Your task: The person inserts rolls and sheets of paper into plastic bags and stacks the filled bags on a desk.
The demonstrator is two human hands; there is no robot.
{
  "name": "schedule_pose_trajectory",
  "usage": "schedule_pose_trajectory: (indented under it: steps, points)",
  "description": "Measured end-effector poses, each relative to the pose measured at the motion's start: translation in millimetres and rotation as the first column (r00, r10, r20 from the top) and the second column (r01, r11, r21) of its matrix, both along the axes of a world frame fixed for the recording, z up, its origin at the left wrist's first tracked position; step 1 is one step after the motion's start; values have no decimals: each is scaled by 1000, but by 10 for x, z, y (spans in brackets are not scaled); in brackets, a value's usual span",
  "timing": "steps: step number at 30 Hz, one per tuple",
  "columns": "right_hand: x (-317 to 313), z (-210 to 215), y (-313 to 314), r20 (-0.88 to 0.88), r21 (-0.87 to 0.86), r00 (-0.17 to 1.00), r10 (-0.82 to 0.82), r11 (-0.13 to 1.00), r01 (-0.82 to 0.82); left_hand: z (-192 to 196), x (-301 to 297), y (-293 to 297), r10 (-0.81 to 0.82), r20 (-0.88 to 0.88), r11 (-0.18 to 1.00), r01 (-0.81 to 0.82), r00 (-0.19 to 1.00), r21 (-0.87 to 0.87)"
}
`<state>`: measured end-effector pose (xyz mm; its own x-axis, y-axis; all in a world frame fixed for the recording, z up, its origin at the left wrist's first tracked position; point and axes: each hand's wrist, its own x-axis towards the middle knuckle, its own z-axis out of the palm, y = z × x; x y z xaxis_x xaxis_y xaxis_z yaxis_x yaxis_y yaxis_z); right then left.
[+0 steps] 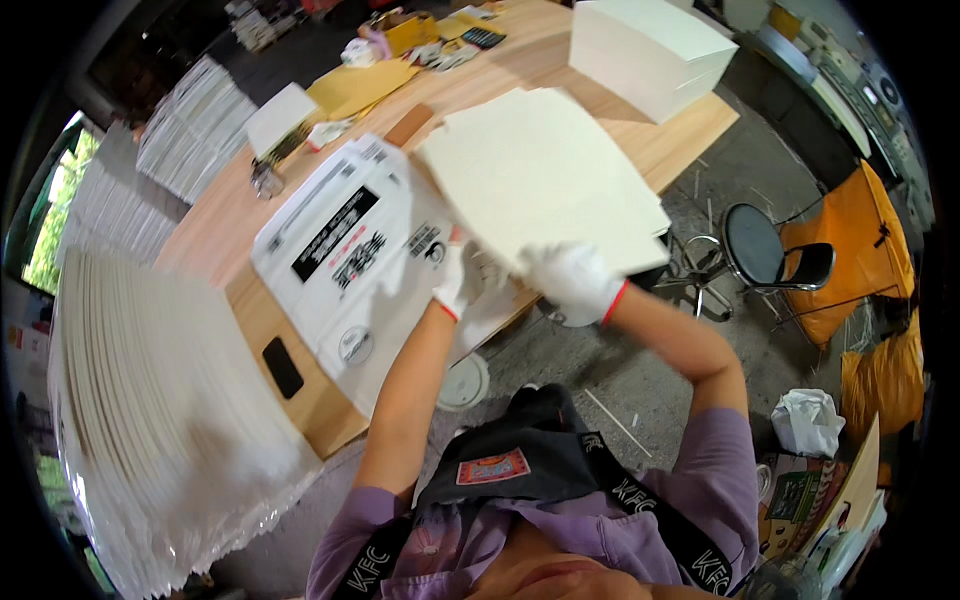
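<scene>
A stack of cream paper sheets (550, 165) lies on the wooden table before me, slightly fanned along its edges. At its near corner is my right hand (580, 283), in a white glove with a red cuff; motion smears the fingers, so their grip is unclear. My left hand (462, 278), gloved alike, is just left of that corner, over a white printed wrapper (345, 235) laid flat. Its thumb points up, apart from the other fingers, and I make out nothing held. Black and red print covers part of the wrapper.
A tall stack of white sheets (170, 380) stands at left, beside a black phone (283, 367). A white block of paper (650, 60) sits at the table's far right. Yellow envelopes (360, 85) lie farther back. A black stool (752, 243) stands on the floor at right.
</scene>
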<state>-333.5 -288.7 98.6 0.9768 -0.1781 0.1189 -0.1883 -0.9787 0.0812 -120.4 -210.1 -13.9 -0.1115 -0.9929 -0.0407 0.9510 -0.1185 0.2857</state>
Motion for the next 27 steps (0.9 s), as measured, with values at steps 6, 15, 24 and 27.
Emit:
schedule_pose_trajectory:
  steps: [6, 15, 24, 27]
  points:
    - [-729, -106, 370, 337, 615, 908, -248, 789, -13, 29, 103, 694, -119, 878, 874, -370, 465, 314]
    - [-949, -919, -130, 100, 709, 849, -519, -562, -427, 533, 892, 953, -419, 879, 907, -73, -227, 414]
    - [-263, -976, 46, -12, 792, 717, -697, 430, 432, 752, -1405, 573, -240, 642, 962, -90, -728, 257]
    - [-291, -518, 246, -72, 975, 667, -741, 88, 203, 546, -1143, 862, -5, 848, 998, -50, -531, -25]
